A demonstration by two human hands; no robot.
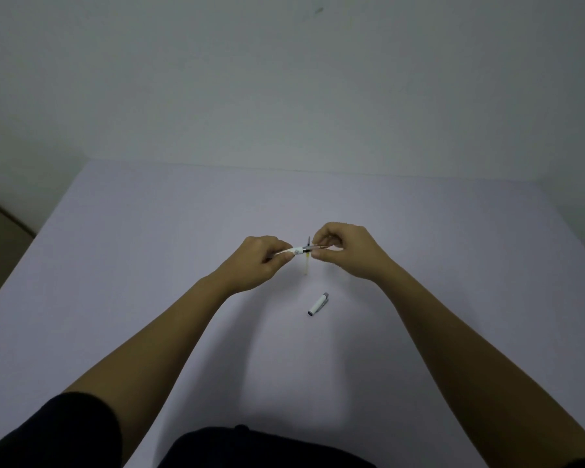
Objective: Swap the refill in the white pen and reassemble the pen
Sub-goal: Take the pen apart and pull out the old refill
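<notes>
Above the middle of the table, my left hand grips the white pen barrel, which points right. My right hand pinches the pen's dark metallic front section where it meets the barrel. A thin yellowish refill lies on the table just below the hands, running toward me. The white pen cap with a grey end lies on the table nearer to me, slightly right of the hands. Fingers hide much of the barrel and of the front section.
The table has a pale lilac top and stands against a plain white wall. Its left edge runs diagonally at the left, with a brown floor or furniture piece beyond it. My dark sleeves fill the bottom corners.
</notes>
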